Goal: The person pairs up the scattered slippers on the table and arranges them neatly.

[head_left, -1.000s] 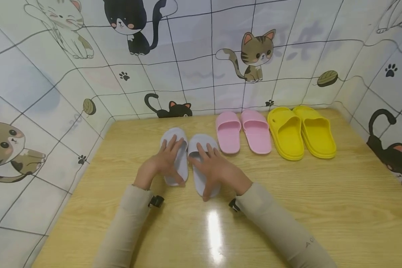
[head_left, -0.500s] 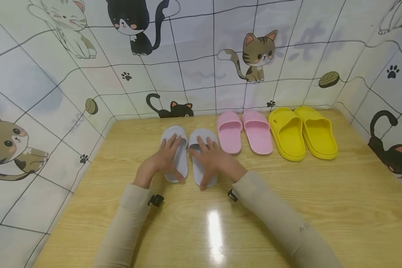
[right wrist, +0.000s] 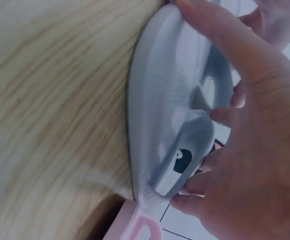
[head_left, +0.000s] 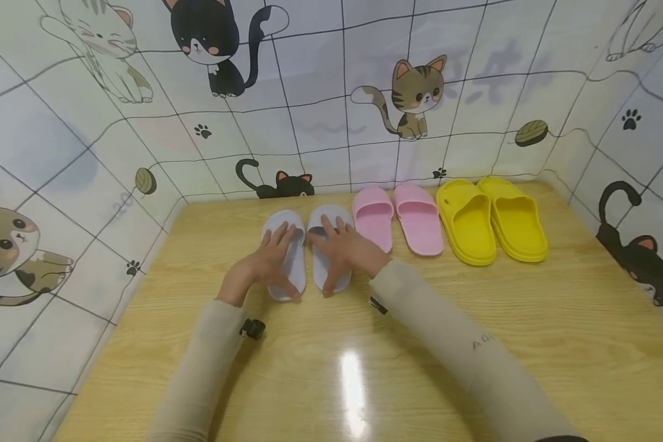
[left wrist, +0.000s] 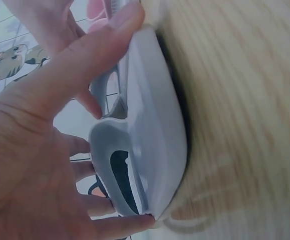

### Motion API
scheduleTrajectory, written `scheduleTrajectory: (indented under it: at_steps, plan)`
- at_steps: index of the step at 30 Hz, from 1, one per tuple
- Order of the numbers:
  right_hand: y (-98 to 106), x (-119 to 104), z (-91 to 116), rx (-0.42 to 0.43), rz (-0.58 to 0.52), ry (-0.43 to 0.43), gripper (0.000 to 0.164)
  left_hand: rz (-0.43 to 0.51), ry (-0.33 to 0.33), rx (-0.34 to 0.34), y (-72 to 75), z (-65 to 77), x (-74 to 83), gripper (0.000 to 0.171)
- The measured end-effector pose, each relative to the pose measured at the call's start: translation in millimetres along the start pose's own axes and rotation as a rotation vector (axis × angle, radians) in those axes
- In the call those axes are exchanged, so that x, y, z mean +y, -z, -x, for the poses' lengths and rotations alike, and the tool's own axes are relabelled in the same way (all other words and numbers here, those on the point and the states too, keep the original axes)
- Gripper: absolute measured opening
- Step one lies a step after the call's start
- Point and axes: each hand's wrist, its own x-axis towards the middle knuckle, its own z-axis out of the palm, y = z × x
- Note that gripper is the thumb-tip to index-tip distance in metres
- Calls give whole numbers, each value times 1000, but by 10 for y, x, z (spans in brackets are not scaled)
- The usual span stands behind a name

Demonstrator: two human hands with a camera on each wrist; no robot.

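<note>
Two white slippers lie side by side on the wooden table. My left hand (head_left: 262, 261) spreads over the left slipper (head_left: 296, 261), fingers on its strap and thumb by the heel. In the left wrist view, that thumb touches the heel end of the slipper (left wrist: 160, 120), with the little finger reaching its toe. Across the right slipper (head_left: 333, 213) lies my right hand (head_left: 345, 250), with fingers spread. The right wrist view has its thumb at the heel of the slipper (right wrist: 152, 90) and the other fingertips along the strap and toe.
To the right stand pink slippers (head_left: 418, 221) and yellow clogs (head_left: 516, 224), each a pair. The nearest pink one is beside the white slipper. Behind them rises a wall (head_left: 320, 104) printed with cartoon cats. The wooden table (head_left: 287, 368) stretches toward me.
My right hand and the right white slipper have moved toward the back wall, bringing its heel about level with the left one. The left slipper and hand have hardly moved.
</note>
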Motion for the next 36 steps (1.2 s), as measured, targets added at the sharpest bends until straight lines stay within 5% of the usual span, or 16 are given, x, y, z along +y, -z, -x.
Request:
scheduleTrajectory:
  at_steps: [24,36]
  plan:
    - [153,279,-297,-39,25,-15,145,-65,-40,-72,180,-492,-199,152]
    - [240,194,-360,-47,22,-40,142,-53,-22,-70,238,-606,-264,154]
